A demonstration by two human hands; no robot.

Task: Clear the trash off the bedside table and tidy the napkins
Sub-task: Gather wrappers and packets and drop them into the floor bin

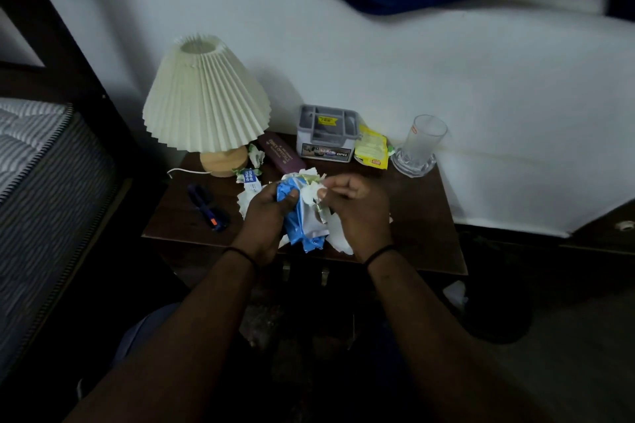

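My left hand (264, 216) grips a blue and silver wrapper (302, 216) above the front of the dark wooden bedside table (412, 216). My right hand (357, 213) pinches a crumpled white napkin (314, 194) at the wrapper's top. More white napkin (340, 240) hangs below, between my two hands. A torn white and blue "mee mee" packet (250, 178) and small paper scraps (256, 154) lie near the lamp base. A yellow sachet (372, 148) lies beside the grey box.
A pleated cream lamp (206, 96) stands at the table's back left. A maroon case (281, 153), a grey holder box (326, 134) and an empty glass (421, 144) line the back. Blue scissors (206, 206) lie at the left. A mattress (41, 182) is at the left.
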